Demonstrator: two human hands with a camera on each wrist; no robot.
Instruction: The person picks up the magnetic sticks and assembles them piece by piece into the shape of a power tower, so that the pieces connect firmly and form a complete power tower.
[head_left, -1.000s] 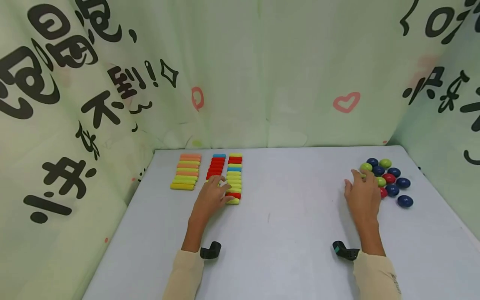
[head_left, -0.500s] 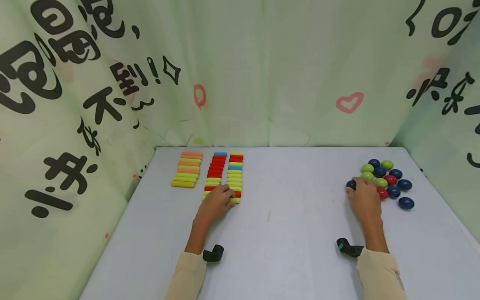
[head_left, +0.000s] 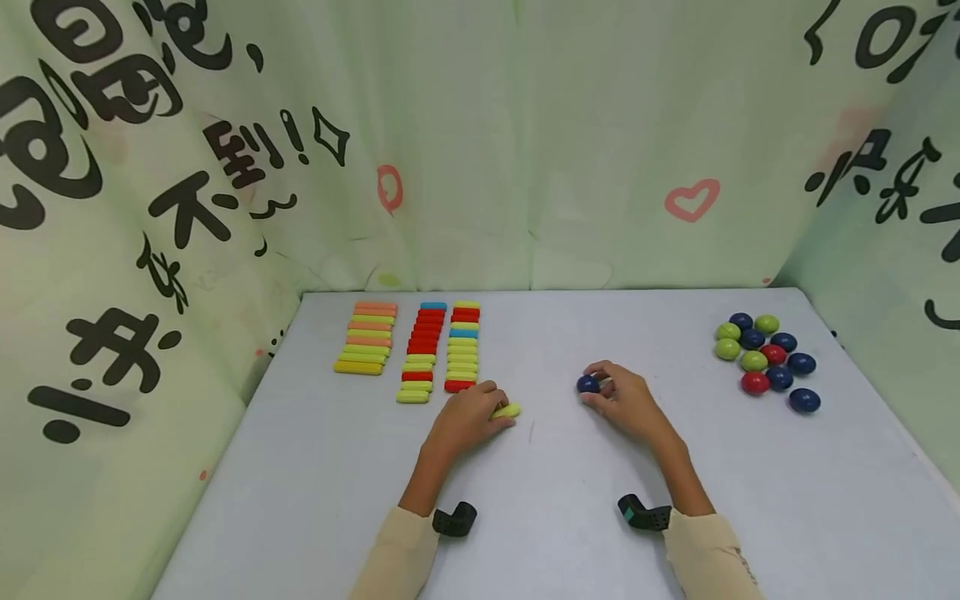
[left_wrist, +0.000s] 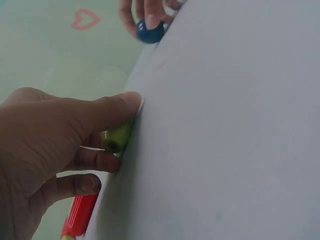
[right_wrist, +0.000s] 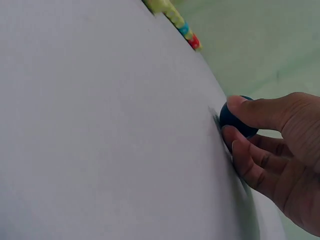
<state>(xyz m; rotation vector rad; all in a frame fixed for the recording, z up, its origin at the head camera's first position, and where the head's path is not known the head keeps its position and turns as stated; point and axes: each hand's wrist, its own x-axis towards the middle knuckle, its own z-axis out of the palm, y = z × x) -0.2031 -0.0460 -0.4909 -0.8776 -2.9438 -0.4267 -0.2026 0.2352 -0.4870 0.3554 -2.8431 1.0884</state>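
Note:
My left hand (head_left: 467,418) pinches a short yellow-green rod (head_left: 508,411) between thumb and fingers, just right of the near end of a row of coloured rods (head_left: 462,351). A dark hole shows in the rod's end in the left wrist view. Near the middle of the table, my right hand (head_left: 636,407) grips a dark blue egg-shaped ball (head_left: 588,384) with thumb and fingertips. The right wrist view shows this blue ball (right_wrist: 237,120) close to the tabletop; whether it touches is unclear. A gap of bare table separates the two hands.
Two more rows of rods, a middle one (head_left: 423,337) and a left one (head_left: 367,339), lie at the table's back left. Several blue, green and red egg-shaped balls (head_left: 773,355) cluster at the back right. A printed pale green curtain (head_left: 525,167) hangs behind the table (head_left: 555,517).
My right hand has carried a blue ball left from the cluster toward the middle. My left hand has taken the nearest yellow-green rod from the right-hand row and moved it right.

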